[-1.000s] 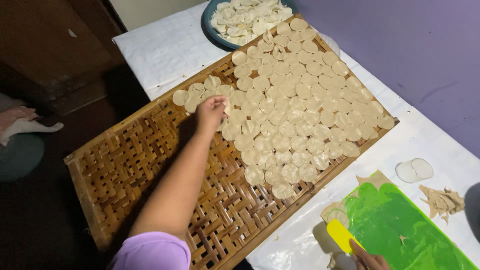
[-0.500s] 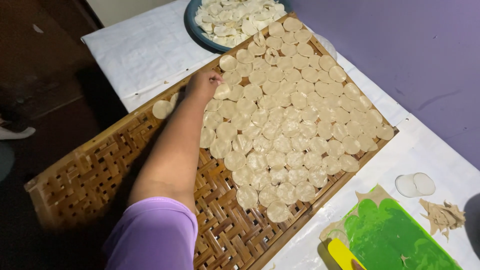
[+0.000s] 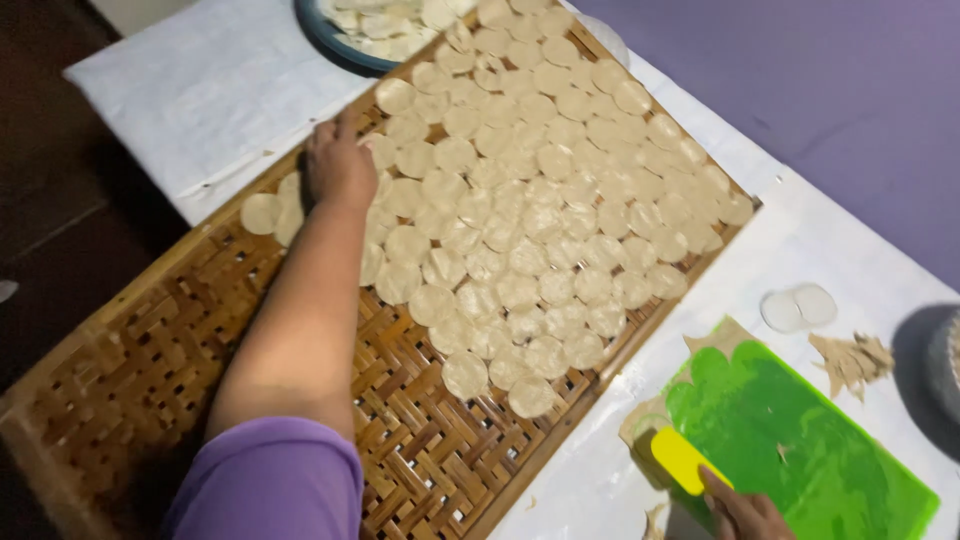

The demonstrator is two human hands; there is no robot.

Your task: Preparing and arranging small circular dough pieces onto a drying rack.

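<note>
A white-covered table (image 3: 215, 85) fills most of the frame, with a purple wall (image 3: 830, 90) in the upper right. Across the table lies a big woven bamboo tray (image 3: 150, 350), running from lower left to upper right. Its upper half is packed with pale round dough discs (image 3: 540, 200), thin, flat and overlapping in rows; the lower left weave is bare. A green mat (image 3: 790, 440) sits at the lower right, with dough scraps (image 3: 850, 360) and two loose discs (image 3: 798, 307) just above it. A dark bowl (image 3: 335, 40) of more discs peeks in at the top edge.

The left hand (image 3: 338, 165), its purple-sleeved arm crossing the tray, presses palm-down on discs at the left end of the rows, fingers curled. The right hand (image 3: 745, 510), bottom right, touches a yellow scraper (image 3: 682, 460); how it grips I cannot tell.
</note>
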